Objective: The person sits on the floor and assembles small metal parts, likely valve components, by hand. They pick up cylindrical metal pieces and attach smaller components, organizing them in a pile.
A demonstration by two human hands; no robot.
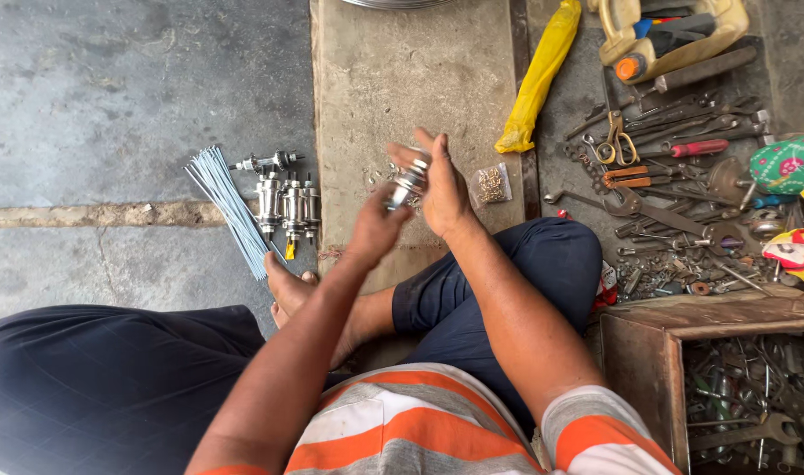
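I sit cross-legged on a concrete floor. Both hands are raised in front of me around a shiny metal wheel hub (pixel 408 183). My left hand (pixel 375 230) grips the hub's lower end from below. My right hand (pixel 441 189) presses against its upper end, fingers pointing up along it. The hub is tilted, its top toward the right hand. Three similar metal hubs (pixel 288 207) stand on the floor to the left, beside a bundle of thin silver spokes (pixel 228 207). A hub axle (pixel 265 161) lies just beyond them.
A small clear bag of small metal parts (pixel 491 185) lies past my hands. A yellow plastic bag (pixel 538 75) lies beyond. Wrenches, pliers and screwdrivers (pixel 674 149) crowd the floor at right. A rusty metal box of tools (pixel 736 396) stands at lower right.
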